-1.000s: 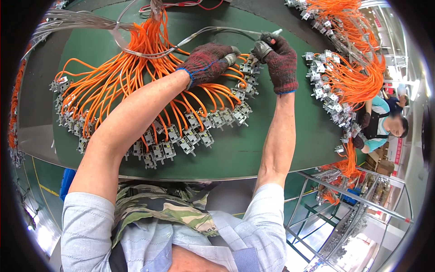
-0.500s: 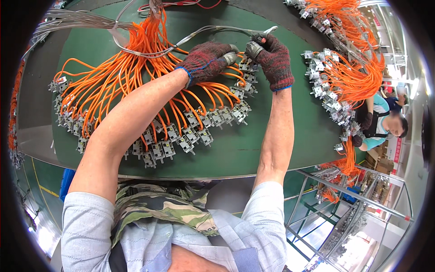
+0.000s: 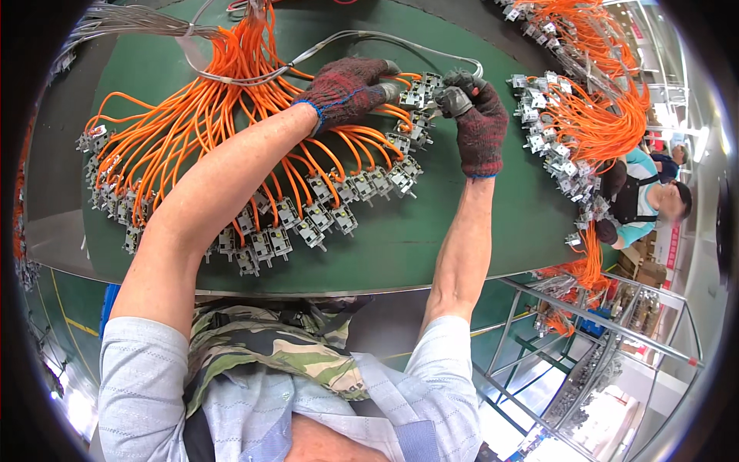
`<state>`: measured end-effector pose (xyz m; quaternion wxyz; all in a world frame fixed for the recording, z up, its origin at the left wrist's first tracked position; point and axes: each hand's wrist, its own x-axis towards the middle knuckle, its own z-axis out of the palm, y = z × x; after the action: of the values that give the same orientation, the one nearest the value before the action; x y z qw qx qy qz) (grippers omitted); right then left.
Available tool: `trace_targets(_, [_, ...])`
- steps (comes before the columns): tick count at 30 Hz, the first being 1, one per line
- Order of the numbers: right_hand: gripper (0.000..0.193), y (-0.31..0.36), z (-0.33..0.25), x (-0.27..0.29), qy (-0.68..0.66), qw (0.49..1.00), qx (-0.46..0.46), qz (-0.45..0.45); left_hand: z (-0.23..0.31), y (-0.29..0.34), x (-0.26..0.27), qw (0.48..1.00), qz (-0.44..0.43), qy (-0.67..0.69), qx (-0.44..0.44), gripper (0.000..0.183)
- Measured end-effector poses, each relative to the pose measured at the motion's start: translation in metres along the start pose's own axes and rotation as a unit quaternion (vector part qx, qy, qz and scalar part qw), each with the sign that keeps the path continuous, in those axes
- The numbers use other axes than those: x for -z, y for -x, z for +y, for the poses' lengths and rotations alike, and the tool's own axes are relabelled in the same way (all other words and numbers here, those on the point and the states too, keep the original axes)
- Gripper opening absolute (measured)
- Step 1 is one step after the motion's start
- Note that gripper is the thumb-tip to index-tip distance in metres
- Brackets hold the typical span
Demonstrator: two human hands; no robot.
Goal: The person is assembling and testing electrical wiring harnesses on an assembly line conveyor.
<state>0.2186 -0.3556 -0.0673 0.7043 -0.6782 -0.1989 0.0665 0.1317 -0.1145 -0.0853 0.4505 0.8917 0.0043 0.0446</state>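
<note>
A large fan of orange cables [image 3: 173,142] lies on the green table, each cable ending in a grey metal block-shaped connector [image 3: 310,232]. My left hand [image 3: 350,91], in a dark red and black knit glove with grey-covered fingertips, is closed round orange cable at the fan's right end. My right hand [image 3: 479,127], gloved alike, is pinched beside the end connectors [image 3: 419,90]. A thin grey cable [image 3: 362,34] arches over the fan from the bundle, its bent end at my right fingers. What else lies between those fingertips is hidden.
Grey wires [image 3: 138,29] run off at the upper left. More orange cables [image 3: 608,127] with connectors lie at the right, where a co-worker [image 3: 643,192] stands. A metal frame rack [image 3: 600,319] is at the lower right. The table's near edge [image 3: 369,292] curves before me.
My right hand has moved down and right, and the bent end of the grey cable went with it. My left hand has stayed nearly in place. The view has shifted slightly.
</note>
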Motion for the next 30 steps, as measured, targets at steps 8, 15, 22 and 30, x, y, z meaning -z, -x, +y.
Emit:
trace_targets(8, [0.032,-0.001,-0.008,-0.007,-0.006,0.999,-0.030,-0.031,-0.005,-0.001,-0.003,1.000,0.004,-0.015,-0.003,0.052])
trace_targets(15, [0.031,-0.013,-0.016,-0.005,0.029,0.994,-0.056,-0.085,-0.003,0.000,-0.001,1.000,-0.002,-0.024,-0.004,0.052])
trace_targets(22, [0.027,-0.029,-0.019,0.000,0.080,0.984,-0.050,-0.154,-0.001,0.002,0.003,0.999,-0.015,-0.046,-0.015,0.053])
trace_targets(30, [0.033,0.029,0.005,0.027,-0.118,0.992,0.035,-0.020,-0.004,0.001,-0.001,0.997,-0.008,-0.063,-0.039,0.052])
